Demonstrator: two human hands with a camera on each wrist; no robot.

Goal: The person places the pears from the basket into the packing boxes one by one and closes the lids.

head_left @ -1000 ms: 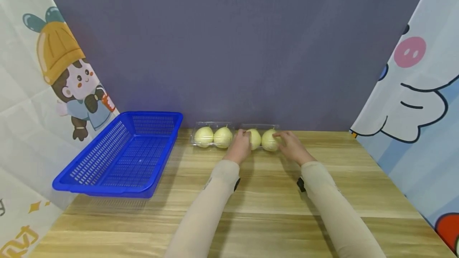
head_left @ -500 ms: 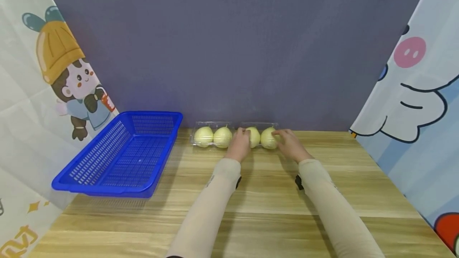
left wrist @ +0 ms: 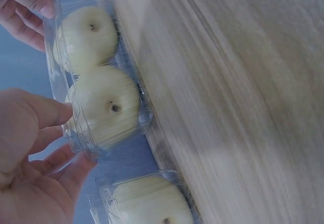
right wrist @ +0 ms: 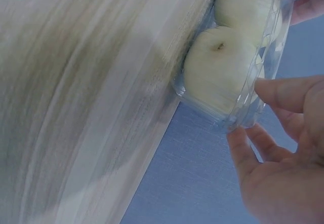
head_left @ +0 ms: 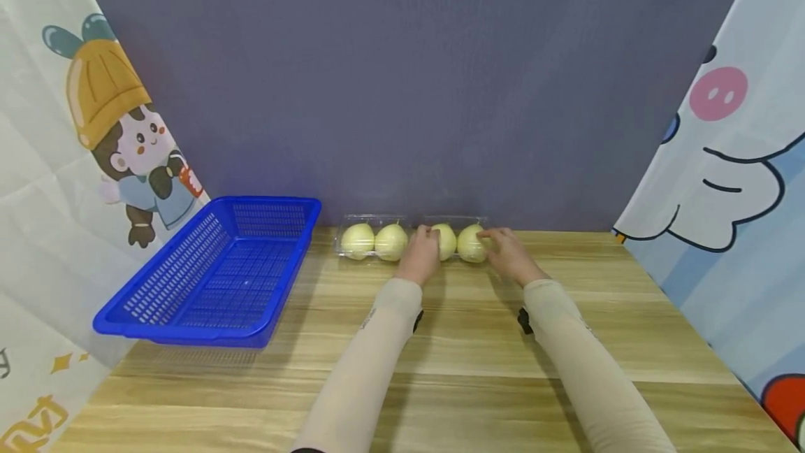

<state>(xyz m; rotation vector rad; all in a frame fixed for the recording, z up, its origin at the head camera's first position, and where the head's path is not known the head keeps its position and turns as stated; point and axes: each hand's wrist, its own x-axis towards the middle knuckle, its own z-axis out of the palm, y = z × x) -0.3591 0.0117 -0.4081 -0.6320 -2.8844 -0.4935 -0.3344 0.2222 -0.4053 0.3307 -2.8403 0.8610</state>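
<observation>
A clear plastic clamshell box with two pale yellow pears in it sits at the back of the wooden table. My left hand holds its left end; in the left wrist view the thumb presses the upper edge and the fingertips meet the end wall. At the right end, my right hand pinches the box between thumb and fingers. One pear shows through the plastic close to that thumb. The lid looks closed down over the fruit.
Just left stands a second clear box with two more pears. A blue perforated basket occupies the left side of the wooden table. A grey backdrop rises behind the boxes, with printed curtains on both sides.
The right hand and the pears in the held box have shifted very slightly left since the earliest frame. Both hands keep their hold; the second box and basket stay put.
</observation>
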